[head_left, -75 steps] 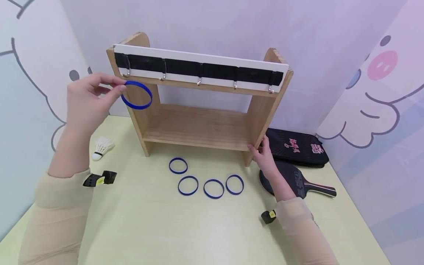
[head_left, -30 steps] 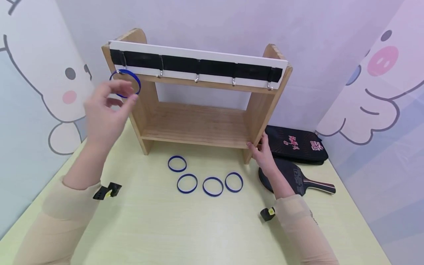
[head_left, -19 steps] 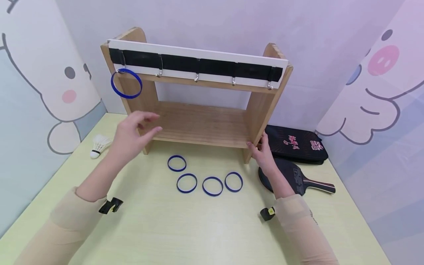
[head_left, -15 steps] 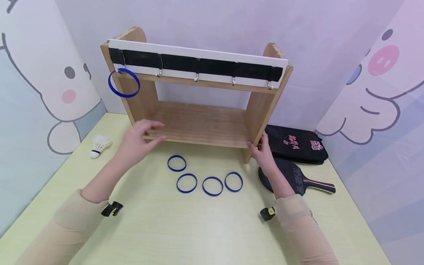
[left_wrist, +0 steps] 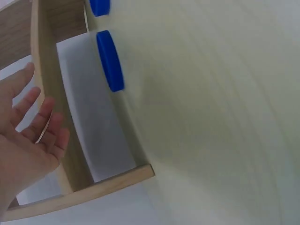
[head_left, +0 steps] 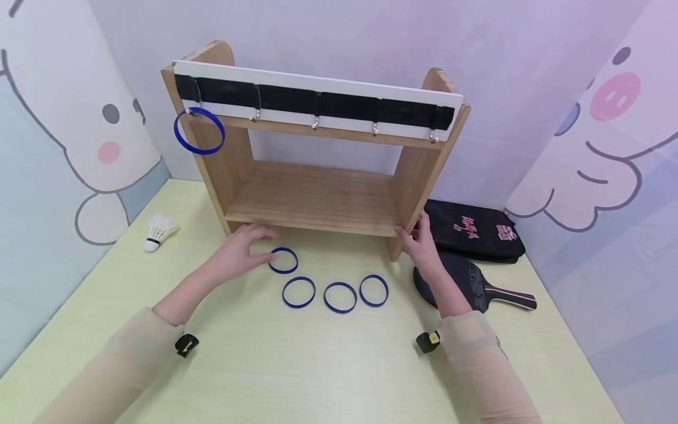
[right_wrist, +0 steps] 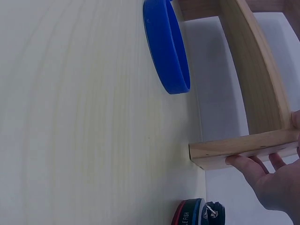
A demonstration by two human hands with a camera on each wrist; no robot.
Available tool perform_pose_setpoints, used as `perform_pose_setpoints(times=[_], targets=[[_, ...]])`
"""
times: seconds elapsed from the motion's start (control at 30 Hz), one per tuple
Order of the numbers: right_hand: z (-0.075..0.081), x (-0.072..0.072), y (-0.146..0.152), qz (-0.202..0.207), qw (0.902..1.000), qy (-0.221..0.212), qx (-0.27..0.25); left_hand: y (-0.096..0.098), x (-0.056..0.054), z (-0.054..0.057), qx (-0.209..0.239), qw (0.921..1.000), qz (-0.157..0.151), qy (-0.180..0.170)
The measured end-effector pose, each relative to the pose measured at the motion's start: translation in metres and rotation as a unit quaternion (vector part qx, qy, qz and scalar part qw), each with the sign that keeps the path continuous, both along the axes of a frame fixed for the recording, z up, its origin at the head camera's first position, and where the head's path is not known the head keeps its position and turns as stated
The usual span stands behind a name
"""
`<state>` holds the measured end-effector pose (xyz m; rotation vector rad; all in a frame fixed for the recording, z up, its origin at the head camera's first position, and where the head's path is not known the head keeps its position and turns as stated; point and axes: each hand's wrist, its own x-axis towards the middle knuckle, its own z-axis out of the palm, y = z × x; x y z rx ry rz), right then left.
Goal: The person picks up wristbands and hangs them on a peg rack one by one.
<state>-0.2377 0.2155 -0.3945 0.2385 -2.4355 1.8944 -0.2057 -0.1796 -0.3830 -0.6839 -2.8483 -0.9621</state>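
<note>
- Shuttlecock [head_left: 160,231]: lies on the table [head_left: 296,368], left of the rack [head_left: 323,199]. Looks unrelated to the work.
- Ring 1 [head_left: 203,152]: hangs from Hook 1 [head_left: 189,111], at the rack's front left. Reads as one done.
- Left hand [head_left: 235,256]: low before the rack's left end, thumb and fingers spread, holding nothing. Seems headed for Ring 2.
- Hook 2 [head_left: 256,116], Hook 3 [head_left: 315,123], Hook 4 [head_left: 375,129], Hook 5 [head_left: 434,138]: along the rack's top front, all bare.
- Ring 2 [head_left: 283,271], Ring 3 [head_left: 299,306], Ring 4 [head_left: 340,311], Ring 5 [head_left: 374,305]: flat on the table in front of the rack, Ring 2 nearest it. Likely left: four rings, four hooks.
- Right hand [head_left: 422,247]: grips the rack's right side panel [head_left: 415,171] low down, thumb in front, fingers around the outside. Probably steadying.
- Paddle [head_left: 474,282], case [head_left: 479,235]: right of the rack, idle.
- Unclear, Left hand: thumb tip overlaps Ring 2's edge in the head view; touching or not, can't tell. Left wrist view cuts off one ring at its top.
- Hidden: hook stems, partly under the black strip [head_left: 288,99] on the rack.
- Cut off, right wrist view: Right hand's thumb, at the right edge; one ring, at the top, which one unclear; a dark lettered thing at the bottom, maybe the paddle.
- Paddle blade partly behind the right forearm [head_left: 449,291]; case lettering not legible.
</note>
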Motion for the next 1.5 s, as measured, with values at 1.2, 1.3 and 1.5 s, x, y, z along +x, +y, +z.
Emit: perform_pose_setpoints(times=[1.2,1.3,1.5], targets=[[0.014,0.009,-0.006,0.0,0.9999,-0.012,0.003,-0.012,-0.029,-0.036,-0.097,0.9858,-0.11,-0.081],[0.012,0.008,-0.006,-0.001,0.9999,-0.01,0.006,-0.012,-0.029,-0.037,-0.081,0.9882,-0.106,-0.076],[-0.003,-0.004,0.002,-0.003,0.9999,-0.012,0.003,-0.012,-0.028,-0.034,-0.051,0.9924,-0.104,-0.041]])
